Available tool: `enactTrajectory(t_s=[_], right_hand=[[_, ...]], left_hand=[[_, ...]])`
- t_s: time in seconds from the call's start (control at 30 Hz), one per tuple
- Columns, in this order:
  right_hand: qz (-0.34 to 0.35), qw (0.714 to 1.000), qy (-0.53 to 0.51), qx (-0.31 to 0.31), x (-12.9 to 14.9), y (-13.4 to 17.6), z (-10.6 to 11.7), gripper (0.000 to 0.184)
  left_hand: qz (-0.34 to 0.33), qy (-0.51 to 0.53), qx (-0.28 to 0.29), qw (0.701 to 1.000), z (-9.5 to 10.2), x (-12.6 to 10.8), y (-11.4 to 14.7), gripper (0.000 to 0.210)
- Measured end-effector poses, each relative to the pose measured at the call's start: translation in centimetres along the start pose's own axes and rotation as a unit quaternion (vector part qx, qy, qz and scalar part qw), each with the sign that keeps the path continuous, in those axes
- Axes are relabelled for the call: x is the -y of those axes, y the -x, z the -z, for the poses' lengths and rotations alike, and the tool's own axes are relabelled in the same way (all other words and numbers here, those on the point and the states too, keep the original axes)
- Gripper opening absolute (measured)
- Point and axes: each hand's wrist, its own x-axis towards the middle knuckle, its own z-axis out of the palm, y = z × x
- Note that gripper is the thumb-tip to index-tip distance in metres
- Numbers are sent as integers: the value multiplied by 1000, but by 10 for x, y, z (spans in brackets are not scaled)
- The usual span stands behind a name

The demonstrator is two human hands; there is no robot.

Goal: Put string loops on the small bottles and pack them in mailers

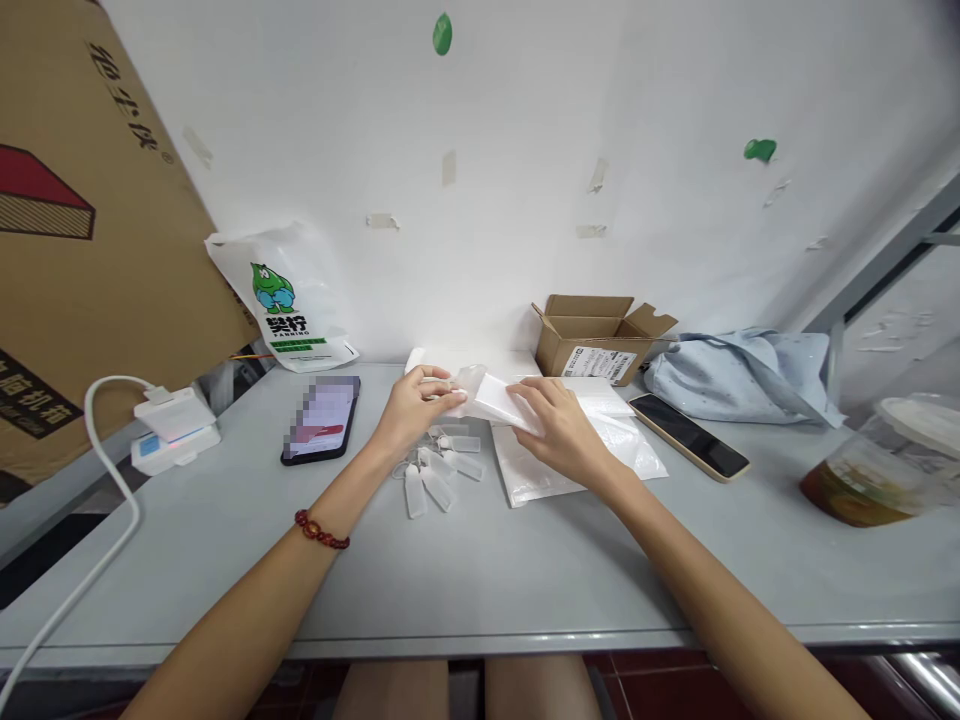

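My left hand (pixel 416 402) is closed, thumb and fingers pinching the edge of a clear plastic piece (pixel 470 380). My right hand (pixel 559 425) is wrapped round a small white rectangular packet (pixel 504 402), which meets the clear piece between my hands. I cannot tell whether the two are joined. Just below my left hand, several translucent tags (pixel 436 485) with thin loops lie in a loose cluster on the table. A white plastic mailer bag (pixel 536 482) lies flat beneath my right hand. Behind both hands, a white sheet-like thing (pixel 450 357) rests against the wall.
An open cardboard box (pixel 592 340) stands by the wall, with a light blue cloth bag (pixel 739 380) to its right. Two phones (pixel 322 420) (pixel 690 437) flank my hands. A drink cup (pixel 870 470) is far right. A white cable (pixel 112 465) runs along the left.
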Motion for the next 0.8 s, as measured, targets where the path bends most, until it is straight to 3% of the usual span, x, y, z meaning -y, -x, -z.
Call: enactTrajectory(t_s=[0.07,0.2,0.37,0.43,0.5,0.6,0.7,0.8], right_hand=[[4,1000,0,-2,3,0,0,42],[13,1000,5,-2,6,1,-1,43],[10,1000,20,9,5,1,-1,46],[-2,1000,25,1,2,1,-1,46],[-16,999,27,-11,-1,0,0,44],[-30,999,28,-28,-6,0,1,42],[-38,998,29,-36,-10,0,1,40],[-39,998,30,-34,-10,0,1,39]], left_hand=[[-7,-48,23,999,-1,0,1,28],[-91,-163,17,982,-8,2,4,10],[-127,-137,145,972,-5,1,3,14],[-119,-109,94,982,6,1,-3,14],[-108,-93,-12,990,22,4,-12,15],[-100,-207,-123,965,46,16,-27,14],[-83,-340,-113,930,59,33,-36,19],[-71,-373,-103,919,57,45,-40,22]])
